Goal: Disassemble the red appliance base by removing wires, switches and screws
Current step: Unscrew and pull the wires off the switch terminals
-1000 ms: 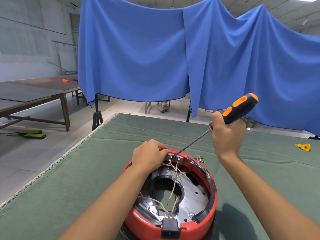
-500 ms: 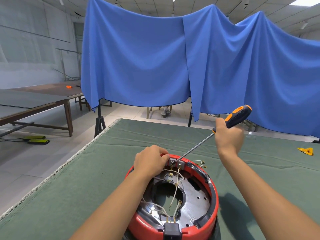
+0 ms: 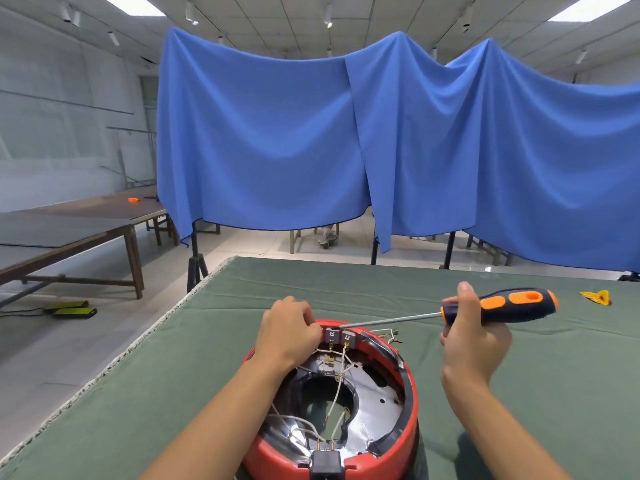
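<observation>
A wide blue cloth backdrop [image 3: 346, 150] hangs across the room from 10 to 2 o'clock, behind a table covered in dark green felt [image 3: 519, 375] that fills the lower half of the view. At 9 o'clock stands a long brown wooden table [image 3: 69, 220]

The round red plastic appliance base [image 3: 414, 410] sits on the felt at 6 o'clock, open side up, showing a black metal plate with a central hole, and thin white wires [image 3: 337, 389] that cross it. A black plug socket [image 3: 327, 464] sits in its rim at the near edge; two small grey switch blocks [image 3: 339, 337] sit in the rim at its far edge, at 12 o'clock on the base

The right hand [image 3: 474, 344] is clenched around the black and orange handle of a screwdriver [image 3: 502, 306]. The tool's long axis lies nearly level, handle toward 3 o'clock, steel shaft pointing toward 9 o'clock, tip at the grey blocks. The left hand [image 3: 289, 332] has its fingers curled at the rim just beside those blocks; whether they pinch anything cannot be told

A small yellow object [image 3: 597, 297] lies on the felt at 3 o'clock
</observation>
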Tool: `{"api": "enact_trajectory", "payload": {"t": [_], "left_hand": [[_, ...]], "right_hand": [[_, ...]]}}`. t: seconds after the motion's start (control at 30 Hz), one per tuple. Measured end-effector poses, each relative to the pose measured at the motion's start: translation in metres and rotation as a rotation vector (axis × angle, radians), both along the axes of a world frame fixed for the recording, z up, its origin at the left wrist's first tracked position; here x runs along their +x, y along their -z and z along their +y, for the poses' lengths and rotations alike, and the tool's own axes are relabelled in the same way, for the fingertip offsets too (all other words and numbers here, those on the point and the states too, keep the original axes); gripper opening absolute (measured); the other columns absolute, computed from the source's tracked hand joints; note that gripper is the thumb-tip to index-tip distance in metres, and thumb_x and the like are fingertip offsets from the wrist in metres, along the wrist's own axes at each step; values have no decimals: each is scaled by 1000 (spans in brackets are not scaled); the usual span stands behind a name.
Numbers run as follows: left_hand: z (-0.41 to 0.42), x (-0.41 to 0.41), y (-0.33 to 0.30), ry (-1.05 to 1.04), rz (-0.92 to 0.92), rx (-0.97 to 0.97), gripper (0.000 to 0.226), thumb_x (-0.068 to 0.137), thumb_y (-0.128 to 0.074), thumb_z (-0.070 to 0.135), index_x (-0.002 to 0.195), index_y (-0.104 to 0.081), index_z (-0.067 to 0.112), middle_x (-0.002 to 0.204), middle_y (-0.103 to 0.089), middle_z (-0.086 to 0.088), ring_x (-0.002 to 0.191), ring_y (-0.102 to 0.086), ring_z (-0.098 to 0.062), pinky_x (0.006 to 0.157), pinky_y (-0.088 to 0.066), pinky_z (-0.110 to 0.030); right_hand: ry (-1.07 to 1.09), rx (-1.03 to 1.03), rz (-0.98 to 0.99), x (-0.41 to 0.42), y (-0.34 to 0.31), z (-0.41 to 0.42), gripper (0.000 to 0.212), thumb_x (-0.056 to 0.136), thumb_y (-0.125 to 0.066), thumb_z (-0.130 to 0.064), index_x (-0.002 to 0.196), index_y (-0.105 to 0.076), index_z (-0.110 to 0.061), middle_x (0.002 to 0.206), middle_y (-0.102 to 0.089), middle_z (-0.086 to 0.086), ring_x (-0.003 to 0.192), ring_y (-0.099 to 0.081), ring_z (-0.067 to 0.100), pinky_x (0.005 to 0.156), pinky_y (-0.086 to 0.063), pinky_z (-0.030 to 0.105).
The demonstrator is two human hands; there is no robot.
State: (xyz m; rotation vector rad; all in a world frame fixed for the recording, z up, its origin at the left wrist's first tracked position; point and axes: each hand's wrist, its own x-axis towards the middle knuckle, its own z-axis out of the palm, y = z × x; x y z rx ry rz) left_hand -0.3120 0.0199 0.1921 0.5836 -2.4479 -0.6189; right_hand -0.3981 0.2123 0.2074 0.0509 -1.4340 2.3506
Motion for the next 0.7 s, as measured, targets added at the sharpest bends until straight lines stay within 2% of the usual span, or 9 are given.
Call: {"api": "enact_trajectory", "payload": {"t": [0.07, 0.13, 0.23, 0.3, 0.4, 0.5, 0.6, 0.7], "left_hand": [[0, 2, -1, 29, -27, 5, 13, 76, -54, 15, 65, -58, 21, 73, -54, 7, 88, -50, -20, 76, -41, -32], [2, 4, -5, 72, -41, 48, 17, 75, -55, 13, 62, -58, 24, 67, -55, 9, 82, -51, -18, 69, -41, -29], [5, 12, -12, 159, -77, 94, 15, 74, -57, 10, 66, -64, 20, 62, -56, 9, 66, -52, -14, 63, -43, -26], [10, 19, -17, 222, -148, 38, 16, 74, -57, 10, 72, -68, 21, 63, -58, 9, 65, -53, -11, 62, -46, -24], [15, 34, -24, 311, -301, -124, 23, 73, -56, 15, 89, -70, 26, 85, -65, 9, 88, -53, -10, 79, -49, -28], [17, 45, -25, 344, -395, -319, 30, 74, -58, 20, 101, -68, 29, 104, -63, 9, 103, -45, -11, 89, -41, -30], [20, 48, -20, 343, -398, -446, 23, 79, -61, 26, 101, -67, 30, 107, -60, 13, 106, -41, -12, 89, -36, -28], [22, 46, -13, 328, -351, -498, 18, 82, -62, 35, 98, -67, 30, 104, -58, 15, 106, -37, -11, 86, -32, -26]], "right_hand": [[-30, -1, 63, 7, -2, -1, 30, 77, -66, -43, 55, -68, -22, 48, -59, -8, 41, -48, 6, 43, -40, 21], [-80, 36, 136, 11, 1, 0, 23, 83, -72, -32, 65, -69, -18, 52, -62, -6, 44, -51, 5, 43, -42, 17], [-212, 181, 214, 15, 11, -3, 7, 83, -75, -21, 83, -73, -15, 58, -65, -2, 49, -54, 8, 48, -47, 18], [-289, 211, 195, 15, 18, -4, 11, 81, -77, -20, 91, -74, -19, 68, -70, -3, 55, -58, 8, 50, -50, 19], [-373, 277, 222, 19, 26, -9, 17, 82, -76, -14, 99, -73, -17, 88, -73, 1, 65, -63, 5, 60, -52, 19], [-459, 297, 216, 22, 27, -11, 14, 83, -75, -11, 97, -72, -13, 90, -71, 6, 58, -58, 8, 55, -49, 20], [-485, 314, 237, 22, 27, -10, 14, 82, -75, -10, 95, -71, -10, 82, -69, 3, 55, -56, 11, 56, -47, 18], [-480, 324, 253, 21, 29, -9, 15, 81, -76, -11, 95, -71, -11, 86, -71, 6, 67, -64, 15, 66, -51, 21]]}}
